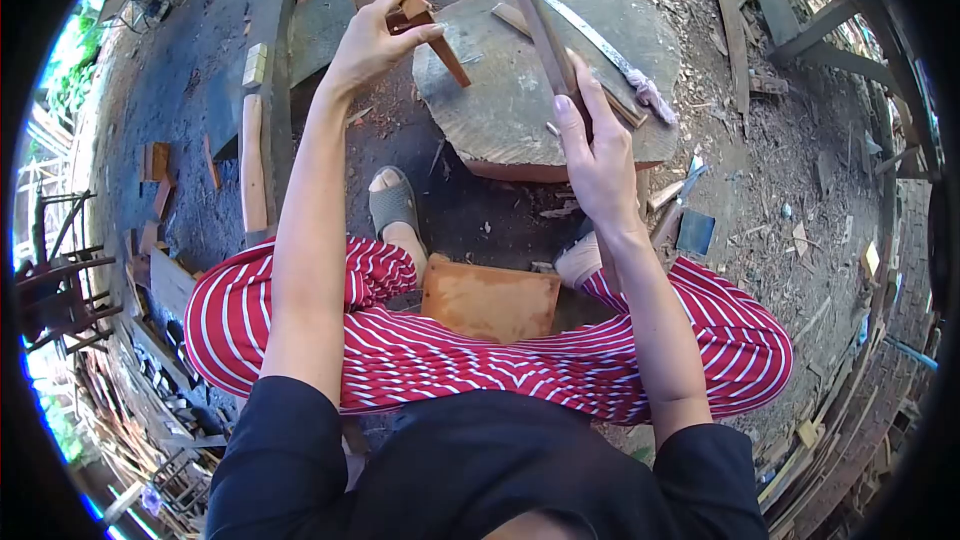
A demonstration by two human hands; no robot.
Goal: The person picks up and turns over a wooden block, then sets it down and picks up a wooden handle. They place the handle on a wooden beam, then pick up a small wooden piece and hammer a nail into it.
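My left hand (380, 43) pinches a small reddish-brown wooden piece (447, 58) whose long leg points down over the left side of a round wooden stump (520, 105). Wrapped round the wooden handle of a hammer (545, 30) is my right hand (597, 145); the dark hammer head is up at the stump's far edge. On the stump, right of the hammer, lies a thin metal strip (590, 32) with a pale wrapped end. A narrow wooden stick (625, 108) lies partly under the hammer and my right hand.
An orange-brown board (490, 300) is between my legs, below the stump. A long pale wooden piece (253, 160) lies at the left, beside a dark beam. Wooden blocks (155, 161), planks (735, 30) and chips are scattered on the ground. A small dark square (696, 232) lies at the right.
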